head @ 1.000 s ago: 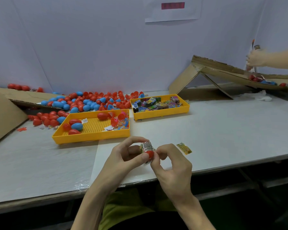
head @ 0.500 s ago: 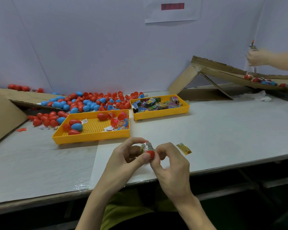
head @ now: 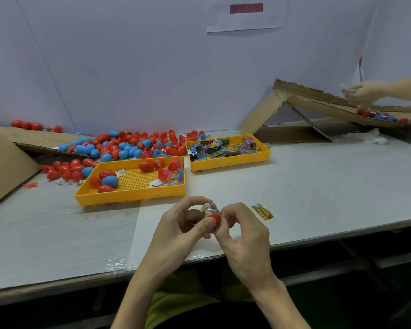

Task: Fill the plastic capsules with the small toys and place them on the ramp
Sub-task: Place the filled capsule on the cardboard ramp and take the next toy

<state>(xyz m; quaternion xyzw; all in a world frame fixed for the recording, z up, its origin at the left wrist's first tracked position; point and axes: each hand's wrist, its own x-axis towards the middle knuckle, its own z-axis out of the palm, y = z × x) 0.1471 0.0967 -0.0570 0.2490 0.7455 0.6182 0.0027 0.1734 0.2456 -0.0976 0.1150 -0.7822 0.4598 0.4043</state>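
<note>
Head view: mid-fill, one capsule in hand, not yet on the ramp.
Left hand and right hand meet at 6 o'clock over the table edge, both pinching a red capsule with a toy packet sticking out, unclosed. Ramp at 2 o'clock already carries several capsules. The pile at 10 o'clock and the toy tray at 12 suggest most work is left. Versus half a second back, grip and capsule are nearly unchanged, the spare packet stays put, and another person's hand has dropped lower toward the ramp.
</note>
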